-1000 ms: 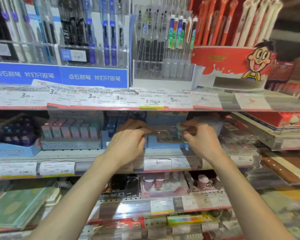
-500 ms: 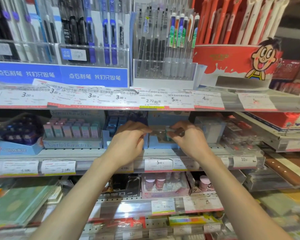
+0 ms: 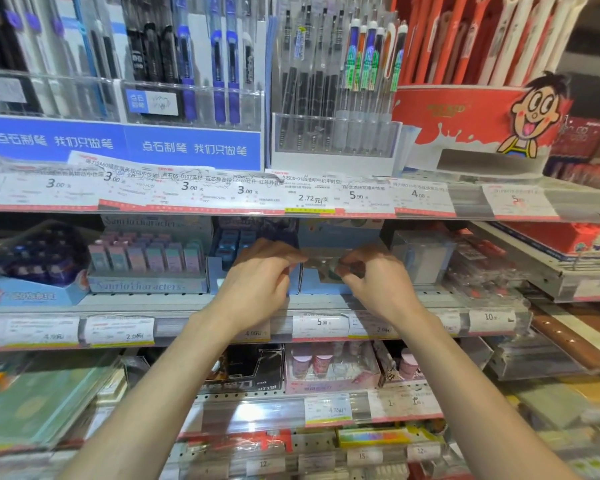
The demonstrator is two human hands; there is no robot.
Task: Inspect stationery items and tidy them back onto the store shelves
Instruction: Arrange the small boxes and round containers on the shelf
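A small clear-wrapped stationery packet (image 3: pixel 323 268) with a green item inside is held between both hands in front of a light blue display box (image 3: pixel 326 287) on the middle shelf (image 3: pixel 146 303). My left hand (image 3: pixel 257 282) pinches the packet's left edge. My right hand (image 3: pixel 378 278) pinches its right end. My fingers hide most of the packet.
A pastel eraser box (image 3: pixel 146 268) and a dark blue box (image 3: pixel 32 271) stand to the left. Clear packs (image 3: pixel 478 271) lie to the right. Pen racks (image 3: pixel 194 64) and a red pen tub (image 3: pixel 478 116) fill the upper shelf. Price tags (image 3: pixel 321 322) line the shelf edges.
My right hand has moved left toward my left hand, and the packet between them is now held closer together in front of the blue box.
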